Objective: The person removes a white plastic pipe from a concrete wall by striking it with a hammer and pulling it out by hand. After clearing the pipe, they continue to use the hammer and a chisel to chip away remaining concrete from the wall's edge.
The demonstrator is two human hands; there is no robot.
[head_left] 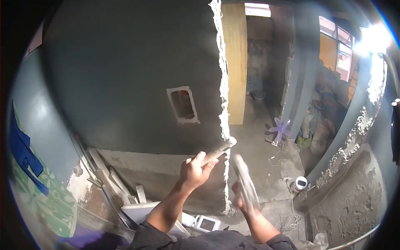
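My left hand (pixel 195 171) is closed around a greyish stick-like tool (pixel 216 152). Its whitened far end touches or nearly touches the rough, white-crusted wall edge (pixel 223 83); the exact kind of tool is not clear. To the right of that edge, my right hand (pixel 241 198) grips a long pale tool (pixel 246 179), smeared by motion, so its kind cannot be told. Left of the edge stands the dark grey wall (pixel 125 75), with a white-rimmed rectangular recess (pixel 182 104) in it.
Boards (pixel 106 177) lean at lower left beside green patterned cloth (pixel 46 200). A white device with a dark screen (pixel 207 224) lies below my hands. On the right are a purple flower-shaped object (pixel 280 130), a round white-topped device (pixel 300 183), coiled cable (pixel 291 223) and piled sacks (pixel 323 125).
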